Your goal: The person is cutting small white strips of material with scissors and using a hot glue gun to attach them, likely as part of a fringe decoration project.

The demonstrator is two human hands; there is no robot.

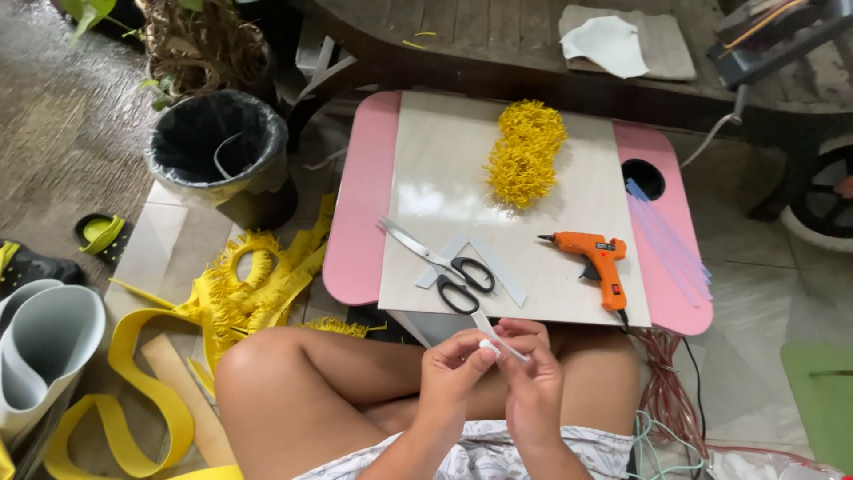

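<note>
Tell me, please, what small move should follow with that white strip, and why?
Probably keep rolling the strip: both the left hand and right hand pinch its end, which looks only partly curled, while the glue gun and scissors lie untouched on the board.

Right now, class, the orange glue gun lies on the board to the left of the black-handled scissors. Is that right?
Not quite. The head view shows the orange glue gun lying on the board to the right of the black-handled scissors, not the left.
</note>
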